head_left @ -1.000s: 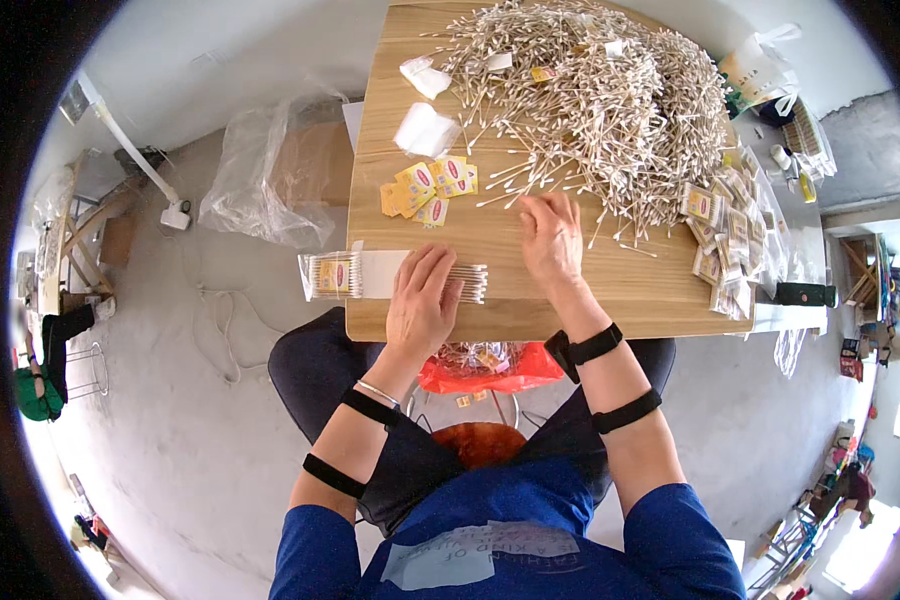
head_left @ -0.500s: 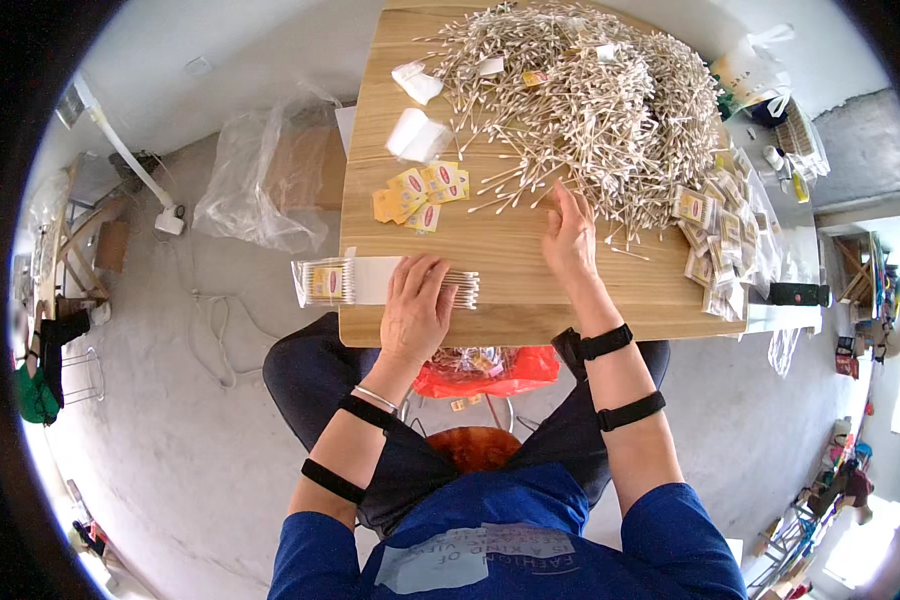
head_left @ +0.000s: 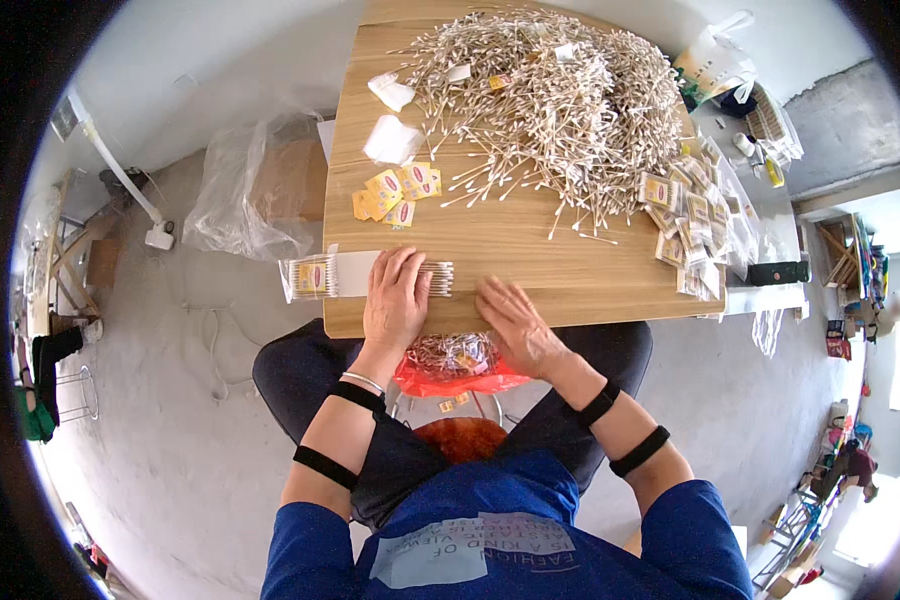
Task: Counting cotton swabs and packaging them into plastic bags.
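Cupping my L hand [head_left: 396,303] over a swab row [head_left: 441,279], nearer me than the swab heap [head_left: 570,100] & toward its L end; can't tell if I'm pinching. R hand [head_left: 520,328] released, fingers straight, at tabletop's [head_left: 570,290] near edge, same side of heap. Stray swabs [head_left: 598,239] in the way b/w heap & R hand. Yellow cards [head_left: 385,192] + white pieces [head_left: 392,140] L of heap; wrapped packs [head_left: 692,215] crowd its near-R side; red bag [head_left: 470,384] past the edge, nearer me than heap.
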